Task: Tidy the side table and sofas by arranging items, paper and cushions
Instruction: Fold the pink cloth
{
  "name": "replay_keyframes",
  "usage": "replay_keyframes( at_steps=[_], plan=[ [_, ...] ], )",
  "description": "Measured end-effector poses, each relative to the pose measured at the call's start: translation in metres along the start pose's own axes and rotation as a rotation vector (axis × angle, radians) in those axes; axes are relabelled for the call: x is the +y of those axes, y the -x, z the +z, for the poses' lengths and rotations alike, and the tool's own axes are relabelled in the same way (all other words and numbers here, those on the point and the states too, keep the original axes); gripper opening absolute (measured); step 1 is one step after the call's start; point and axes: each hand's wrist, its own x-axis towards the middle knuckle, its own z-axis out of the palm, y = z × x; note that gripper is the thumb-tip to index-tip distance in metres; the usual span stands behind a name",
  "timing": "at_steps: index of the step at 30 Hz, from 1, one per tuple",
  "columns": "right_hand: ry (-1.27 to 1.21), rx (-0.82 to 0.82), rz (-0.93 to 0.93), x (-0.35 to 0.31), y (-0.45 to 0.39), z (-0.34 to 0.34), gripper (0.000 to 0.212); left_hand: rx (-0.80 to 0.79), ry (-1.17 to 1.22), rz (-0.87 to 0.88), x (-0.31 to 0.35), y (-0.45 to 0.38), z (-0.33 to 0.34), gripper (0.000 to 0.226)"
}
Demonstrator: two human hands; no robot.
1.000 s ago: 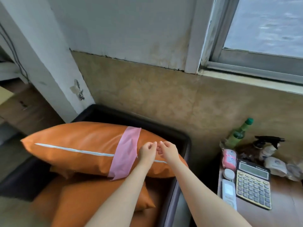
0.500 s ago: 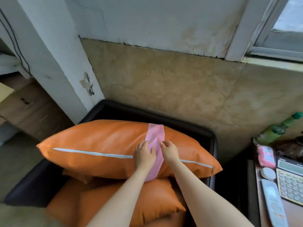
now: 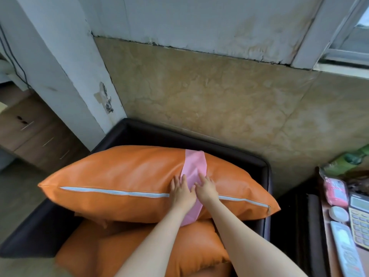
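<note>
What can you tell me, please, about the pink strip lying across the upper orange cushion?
The pink strip, smooth and glossy like plastic or paper, drapes over the upper orange leather-look cushion, crossing its white zip and hanging past the front edge. The left hand and right hand press flat on it, fingers spread.

At three o'clock the picture edge cuts the calculator (image 3: 360, 222) and the remote control (image 3: 346, 250); the green bottle (image 3: 353, 158) is blurred.
</note>
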Motion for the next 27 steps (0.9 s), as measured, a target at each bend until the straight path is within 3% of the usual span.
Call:
replay_keyframes(
  at_steps=[3,6,11,14,16,19,24,27],
  plan=[
    [-0.237,0.004,0.027,-0.002,-0.002,0.0,0.043,-0.061,-0.107,0.012,0.001,-0.002,0.005,0.058],
    [-0.439,0.032,0.088,-0.004,0.001,-0.013,0.036,-0.047,-0.063,0.042,0.004,-0.002,0.007,0.056],
    [-0.633,0.132,0.113,-0.007,0.007,-0.04,0.027,0.113,0.409,-0.033,0.014,0.0,0.004,0.056],
    [-0.702,0.141,0.079,-0.012,0.017,-0.059,0.025,0.093,0.597,-0.125,0.025,0.003,-0.004,0.06],
    [-0.731,0.153,0.038,-0.015,0.025,-0.07,0.026,0.047,0.732,-0.142,0.037,0.009,-0.009,0.049],
    [-0.745,0.199,-0.003,-0.015,0.039,-0.086,0.027,-0.016,0.764,-0.047,0.057,0.026,-0.015,0.011],
    [-0.879,0.296,-0.021,-0.011,0.071,-0.126,0.035,0.048,0.771,0.009,0.093,0.057,-0.033,0.017],
    [-0.906,0.21,-0.012,-0.005,0.087,-0.146,0.041,0.128,0.887,0.01,0.124,0.076,-0.055,0.006]
  ],
)
